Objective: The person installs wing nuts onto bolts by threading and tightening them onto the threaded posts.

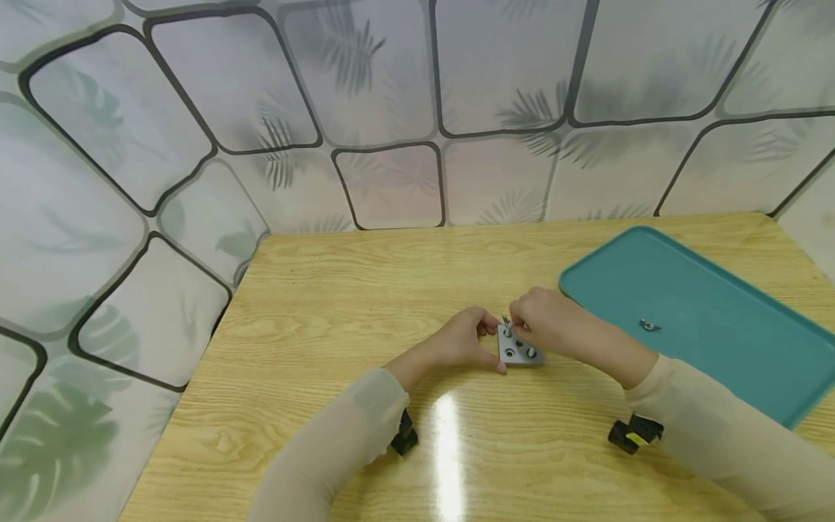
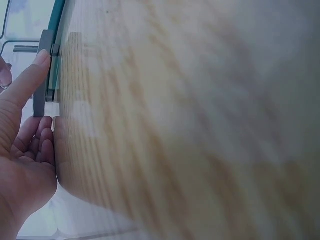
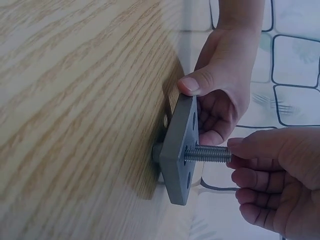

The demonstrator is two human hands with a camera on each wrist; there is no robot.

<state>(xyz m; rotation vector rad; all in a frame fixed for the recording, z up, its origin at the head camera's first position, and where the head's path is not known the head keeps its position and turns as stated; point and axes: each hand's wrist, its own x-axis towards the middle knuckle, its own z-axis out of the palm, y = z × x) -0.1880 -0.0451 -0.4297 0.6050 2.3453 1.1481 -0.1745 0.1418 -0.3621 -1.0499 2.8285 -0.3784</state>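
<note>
A grey metal plate (image 1: 511, 358) with several holes lies on the table, raised on bolt heads that show under it in the right wrist view. Threaded bolts (image 3: 207, 154) stick up through it. My left hand (image 1: 464, 339) grips the plate's left side, thumb at the near edge and fingers at the far corner. At the top of the far bolt, my right hand (image 1: 546, 319) pinches a small wing nut (image 1: 506, 320) between thumb and fingertip, its other fingers curled in. Those fingers mostly hide the nut.
On the right side of the wooden table (image 1: 313, 326) lies a teal tray (image 1: 717, 341) with a raised rim. Another wing nut (image 1: 649, 325) rests inside it. A patterned wall covering (image 1: 391, 188) rises right behind the table's far edge.
</note>
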